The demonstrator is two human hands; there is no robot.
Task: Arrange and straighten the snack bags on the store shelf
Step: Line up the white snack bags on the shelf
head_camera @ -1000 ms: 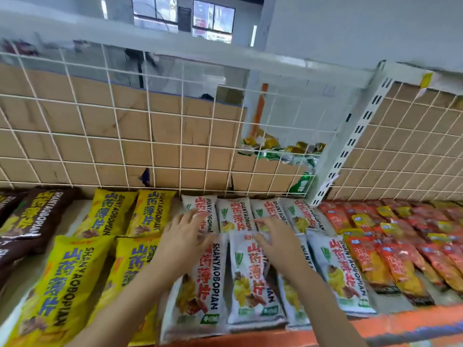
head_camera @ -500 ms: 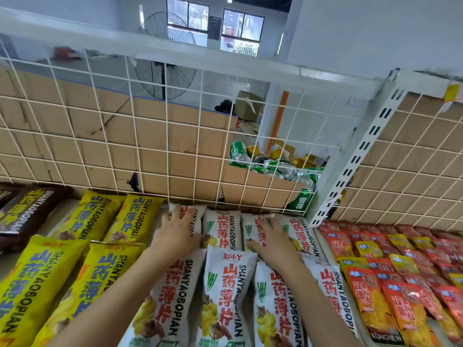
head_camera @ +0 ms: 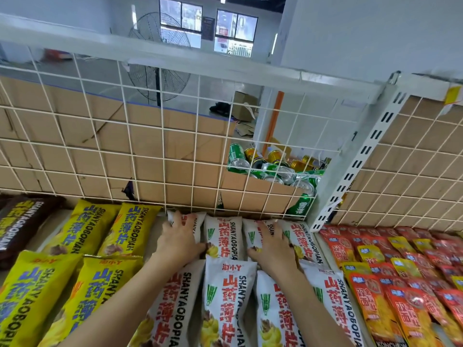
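White snack bags with red lettering lie in two rows on the shelf; the back row (head_camera: 222, 237) sits against the wire grid. My left hand (head_camera: 181, 238) rests flat on the leftmost back-row white bag (head_camera: 198, 225), fingers spread toward the grid. My right hand (head_camera: 271, 242) lies flat on the third back-row white bag (head_camera: 251, 234), fingers straight. A front-row white bag (head_camera: 226, 296) lies between my forearms. Neither hand curls round a bag.
Yellow snack bags (head_camera: 82, 229) fill the shelf to the left, dark brown ones (head_camera: 20, 221) at the far left. Red and orange packets (head_camera: 390, 266) lie right of the white slotted upright (head_camera: 355, 166). Behind the wire grid (head_camera: 162, 136) are cardboard and drink cans (head_camera: 273, 166).
Both hands moved farther back along the shelf onto the back-row white bags, and the view has come closer and tilted up.
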